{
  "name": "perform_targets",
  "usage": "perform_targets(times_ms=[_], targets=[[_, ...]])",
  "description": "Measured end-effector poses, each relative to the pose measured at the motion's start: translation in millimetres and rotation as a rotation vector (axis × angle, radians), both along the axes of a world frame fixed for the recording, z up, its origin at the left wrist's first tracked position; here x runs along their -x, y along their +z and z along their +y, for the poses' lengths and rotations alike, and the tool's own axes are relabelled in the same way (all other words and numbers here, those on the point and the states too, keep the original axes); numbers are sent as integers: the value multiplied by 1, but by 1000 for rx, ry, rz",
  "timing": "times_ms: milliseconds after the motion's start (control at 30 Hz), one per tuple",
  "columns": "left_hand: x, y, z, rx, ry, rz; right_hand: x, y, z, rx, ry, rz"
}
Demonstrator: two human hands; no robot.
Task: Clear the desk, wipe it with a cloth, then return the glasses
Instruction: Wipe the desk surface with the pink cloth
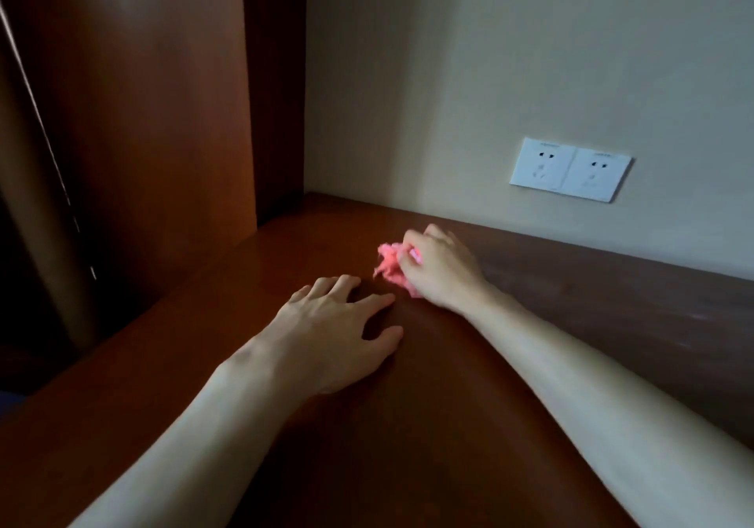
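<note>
A dark brown wooden desk [428,425] fills the lower part of the head view. My right hand [438,266] is closed around a crumpled pink cloth [389,262] and presses it onto the desk near the back wall. The cloth sticks out to the left of my fingers and looks blurred. My left hand [334,331] rests flat on the desk just in front of the cloth, fingers spread, holding nothing. No glasses are in view.
A wooden cabinet side [163,99] rises at the desk's left end. A cream wall [530,58] runs behind the desk with a double white socket plate [569,169] just above the surface. A curtain [36,201] hangs at far left.
</note>
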State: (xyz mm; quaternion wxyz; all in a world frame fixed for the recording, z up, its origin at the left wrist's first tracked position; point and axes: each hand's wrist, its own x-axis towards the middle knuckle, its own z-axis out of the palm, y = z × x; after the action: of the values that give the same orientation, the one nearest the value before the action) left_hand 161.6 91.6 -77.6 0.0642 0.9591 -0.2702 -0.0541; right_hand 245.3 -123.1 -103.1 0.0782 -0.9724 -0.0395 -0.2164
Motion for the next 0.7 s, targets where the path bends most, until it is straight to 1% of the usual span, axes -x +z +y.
perform_targets(times_ms=[133,200,267,367,600,700], targets=[[-3,-4,1,40,3,-1,-83,8,-4,-16,-80,78],[-2,-3,2,50,1,0,-100,10,-1,-23,-131,76],[-1,0,3,51,-6,20,-98,12,2,0,-151,74],[3,6,6,42,-9,42,-59,15,3,-10,-98,80],[14,7,7,66,29,16,108,7,14,2,56,39],[17,2,7,63,13,-17,158,4,17,36,125,-1]])
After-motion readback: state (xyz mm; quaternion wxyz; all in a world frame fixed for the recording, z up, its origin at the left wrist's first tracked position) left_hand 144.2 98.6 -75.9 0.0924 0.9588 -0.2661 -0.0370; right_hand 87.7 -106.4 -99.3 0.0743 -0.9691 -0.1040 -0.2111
